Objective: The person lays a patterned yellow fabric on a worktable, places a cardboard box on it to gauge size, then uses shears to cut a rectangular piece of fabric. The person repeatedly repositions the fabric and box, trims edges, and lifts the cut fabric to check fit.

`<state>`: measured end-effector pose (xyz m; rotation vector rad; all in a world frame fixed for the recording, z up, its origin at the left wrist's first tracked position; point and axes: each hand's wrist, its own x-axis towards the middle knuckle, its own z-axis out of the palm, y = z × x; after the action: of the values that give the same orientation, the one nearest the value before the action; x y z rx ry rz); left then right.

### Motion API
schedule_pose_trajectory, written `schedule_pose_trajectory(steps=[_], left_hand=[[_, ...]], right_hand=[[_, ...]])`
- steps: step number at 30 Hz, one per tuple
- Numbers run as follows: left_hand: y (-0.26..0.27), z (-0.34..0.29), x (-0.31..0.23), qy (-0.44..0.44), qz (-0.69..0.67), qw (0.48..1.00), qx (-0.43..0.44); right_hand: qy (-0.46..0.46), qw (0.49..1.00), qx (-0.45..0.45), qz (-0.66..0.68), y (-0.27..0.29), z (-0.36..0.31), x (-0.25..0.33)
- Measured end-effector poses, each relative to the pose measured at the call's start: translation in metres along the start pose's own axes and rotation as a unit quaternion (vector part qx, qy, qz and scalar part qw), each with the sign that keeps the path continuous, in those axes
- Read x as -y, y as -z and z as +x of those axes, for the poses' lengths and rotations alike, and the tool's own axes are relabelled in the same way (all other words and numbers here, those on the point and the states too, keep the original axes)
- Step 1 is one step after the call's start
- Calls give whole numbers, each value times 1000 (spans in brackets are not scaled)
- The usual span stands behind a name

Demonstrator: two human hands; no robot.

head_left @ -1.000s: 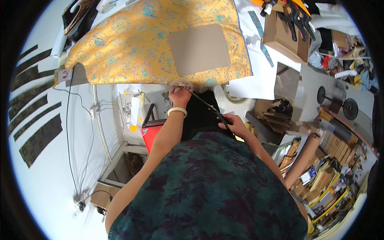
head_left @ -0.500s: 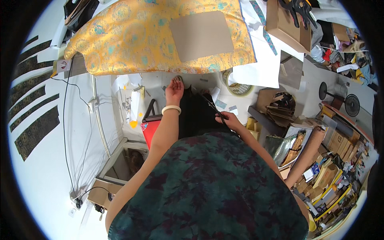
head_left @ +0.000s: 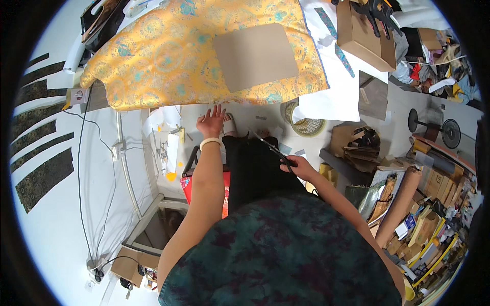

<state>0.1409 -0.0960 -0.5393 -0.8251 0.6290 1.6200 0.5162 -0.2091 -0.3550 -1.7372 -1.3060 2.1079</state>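
Note:
My left hand (head_left: 211, 124) is raised palm up with its fingers spread, close to the near edge of the table, and nothing lies in it. A pale bangle circles that wrist. In my right hand (head_left: 300, 168) is a pair of scissors (head_left: 276, 148), gripped at the dark handles, with the blades pointing away and to the left over my black trousers. Ahead, yellow patterned brocade fabric (head_left: 158, 61) covers the table and hangs at its near edge. A flat grey-brown cardboard sheet (head_left: 256, 56) rests on the fabric.
White paper (head_left: 329, 104) sticks out past the table's right side, near a cardboard box (head_left: 365, 38) with black clamps. Beneath it stands a woven basket (head_left: 308, 126). A red stool (head_left: 224, 189) is beside my left leg. Rolls and cartons (head_left: 403, 204) crowd the right.
My left hand has moved left and its fingers have spread. The scissors have come further into sight in my right hand. The whole view has shifted slightly.

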Motion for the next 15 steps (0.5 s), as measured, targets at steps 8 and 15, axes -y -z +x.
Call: schedule_pose_trajectory(steps=[8,15], left_hand=[[40,74,-11,-29,-70,992,97],[4,-21,6,-91,16,996,-12]], right_hand=[[-25,999,26,15,-7,9,-2],[-28,999,31,5,-16,10,-16]])
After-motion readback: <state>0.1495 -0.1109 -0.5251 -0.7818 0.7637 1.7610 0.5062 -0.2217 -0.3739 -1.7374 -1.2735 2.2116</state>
